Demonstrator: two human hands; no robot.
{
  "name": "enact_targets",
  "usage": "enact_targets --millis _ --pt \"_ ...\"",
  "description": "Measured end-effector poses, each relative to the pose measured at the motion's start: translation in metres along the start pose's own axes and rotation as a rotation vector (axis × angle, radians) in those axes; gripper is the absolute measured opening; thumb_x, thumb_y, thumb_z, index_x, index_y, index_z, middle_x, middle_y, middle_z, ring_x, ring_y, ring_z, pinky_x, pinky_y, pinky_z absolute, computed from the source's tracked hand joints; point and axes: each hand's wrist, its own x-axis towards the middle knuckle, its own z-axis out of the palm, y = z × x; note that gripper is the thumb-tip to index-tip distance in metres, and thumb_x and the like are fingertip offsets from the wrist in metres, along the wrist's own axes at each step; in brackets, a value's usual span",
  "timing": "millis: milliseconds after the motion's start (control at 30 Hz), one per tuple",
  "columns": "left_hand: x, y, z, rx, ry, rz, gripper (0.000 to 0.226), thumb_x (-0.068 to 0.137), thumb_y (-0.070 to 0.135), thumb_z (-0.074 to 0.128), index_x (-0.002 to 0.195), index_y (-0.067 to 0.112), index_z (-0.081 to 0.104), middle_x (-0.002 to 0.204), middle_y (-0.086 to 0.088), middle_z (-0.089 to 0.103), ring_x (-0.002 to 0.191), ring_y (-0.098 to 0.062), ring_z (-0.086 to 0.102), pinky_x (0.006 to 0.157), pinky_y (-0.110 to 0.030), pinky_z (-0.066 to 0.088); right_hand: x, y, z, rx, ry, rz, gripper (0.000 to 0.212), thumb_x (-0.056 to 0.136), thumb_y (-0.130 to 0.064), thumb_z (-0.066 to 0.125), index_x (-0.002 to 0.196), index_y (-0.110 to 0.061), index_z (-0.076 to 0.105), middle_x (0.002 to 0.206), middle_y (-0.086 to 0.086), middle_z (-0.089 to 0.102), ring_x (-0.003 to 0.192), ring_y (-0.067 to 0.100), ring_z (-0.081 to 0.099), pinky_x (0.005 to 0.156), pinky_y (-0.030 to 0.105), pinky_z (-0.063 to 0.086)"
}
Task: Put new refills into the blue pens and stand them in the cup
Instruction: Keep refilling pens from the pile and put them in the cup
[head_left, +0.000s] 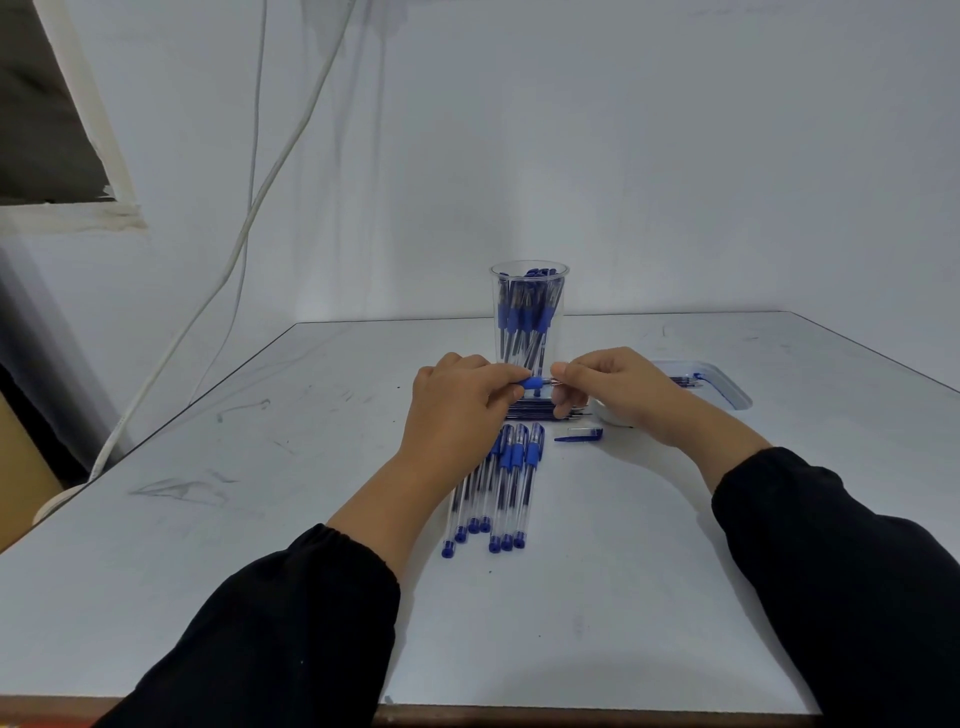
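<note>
My left hand (457, 395) grips a pen by its blue grip (531, 384), held level in front of the cup. My right hand (610, 387) pinches the thin refill (549, 382) that sticks out of the pen's tip end. A clear plastic cup (529, 317) behind my hands holds several blue pens standing upright. Several capped blue pens (501, 483) lie side by side on the table below my left hand. A stack of loose refills (540, 410) lies under my hands. One pen cap (579, 435) lies alone to the right.
A shallow clear tray (719, 384) with blue pieces sits at the right, partly behind my right hand. The white table (260, 519) ends at a wall behind the cup. White cables hang down the wall at the left.
</note>
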Motion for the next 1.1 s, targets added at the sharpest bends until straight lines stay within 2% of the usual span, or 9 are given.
enact_targets --millis 67,133,233,333,533,667,800,1000,1100 --pt "-0.0001 0.0006 -0.0002 -0.005 0.006 0.002 0.025 0.093 0.029 0.054 0.115 0.031 0.066 0.093 0.005 0.066 0.094 -0.016 0.05 0.085 -0.031 0.028 0.0005 -0.0002 -0.0005 -0.011 0.016 0.013 0.034 0.095 -0.041 0.053 0.081 -0.017 0.073 0.074 0.001 0.074 0.074 0.005 0.064 0.082 0.023 0.04" --pt "0.0003 0.0009 -0.0006 0.009 -0.001 -0.006 0.025 0.094 0.03 0.054 0.116 0.032 0.065 0.094 0.005 0.065 0.095 -0.015 0.049 0.085 -0.03 0.027 0.0 0.0003 -0.0026 -0.012 -0.002 0.004 0.02 0.091 -0.037 0.061 0.09 -0.021 0.072 0.077 0.0 0.075 0.08 0.008 0.066 0.088 0.027 0.043" --pt "0.0008 0.0014 -0.001 0.038 -0.018 -0.015 0.027 0.095 0.031 0.051 0.119 0.033 0.063 0.099 0.006 0.065 0.097 -0.014 0.048 0.085 -0.029 0.025 -0.0011 0.001 -0.0048 -0.001 -0.033 -0.026 0.01 0.084 -0.02 0.072 0.093 -0.021 0.067 0.075 0.002 0.074 0.076 0.009 0.068 0.089 0.031 0.049" --pt "0.0005 0.0014 -0.0007 0.026 -0.018 -0.017 0.027 0.095 0.031 0.051 0.119 0.033 0.063 0.098 0.007 0.065 0.095 -0.013 0.047 0.084 -0.027 0.024 -0.0006 0.0005 -0.003 0.008 -0.029 -0.029 0.004 0.087 -0.023 0.069 0.087 -0.019 0.067 0.072 0.001 0.073 0.07 0.006 0.066 0.08 0.027 0.046" --pt "-0.0002 0.0006 0.0001 0.003 0.006 0.016 0.025 0.094 0.029 0.053 0.116 0.031 0.065 0.094 0.005 0.066 0.093 -0.015 0.049 0.081 -0.028 0.025 0.0002 0.0011 -0.0004 0.009 -0.004 0.001 0.036 0.095 -0.039 0.054 0.077 -0.014 0.074 0.073 0.004 0.073 0.069 0.006 0.064 0.083 0.026 0.044" --pt "0.001 0.0024 -0.0006 0.03 -0.015 -0.001 0.027 0.095 0.03 0.051 0.119 0.032 0.063 0.098 0.006 0.065 0.096 -0.014 0.047 0.081 -0.026 0.022 -0.0001 0.0021 -0.0045 0.006 -0.025 -0.023 0.01 0.084 -0.03 0.071 0.091 -0.023 0.071 0.077 0.002 0.074 0.081 0.015 0.068 0.091 0.036 0.046" --pt "0.0001 0.0015 -0.0014 0.024 -0.008 0.001 0.027 0.095 0.03 0.051 0.118 0.032 0.063 0.096 0.006 0.065 0.096 -0.015 0.048 0.082 -0.026 0.023 0.0003 0.0032 -0.0032 0.028 -0.029 -0.041 0.006 0.085 -0.024 0.071 0.087 -0.019 0.069 0.074 0.003 0.073 0.075 0.011 0.067 0.091 0.035 0.048" --pt "0.0 0.0023 -0.0005 0.002 0.013 0.023 0.025 0.094 0.029 0.053 0.116 0.031 0.065 0.092 0.005 0.065 0.092 -0.015 0.048 0.079 -0.026 0.021 0.0003 0.0016 -0.0002 0.005 -0.023 -0.06 0.033 0.095 -0.03 0.056 0.075 -0.009 0.072 0.069 0.0 0.071 0.066 0.003 0.058 0.078 0.025 0.045" --pt "-0.0007 0.002 -0.0008 -0.009 0.021 0.028 0.025 0.093 0.029 0.054 0.115 0.031 0.066 0.091 0.005 0.065 0.092 -0.015 0.049 0.08 -0.027 0.023 0.0011 0.0022 -0.0014 -0.01 -0.003 -0.043 0.038 0.095 -0.036 0.054 0.073 -0.013 0.074 0.07 -0.003 0.071 0.065 0.0 0.059 0.078 0.024 0.044"
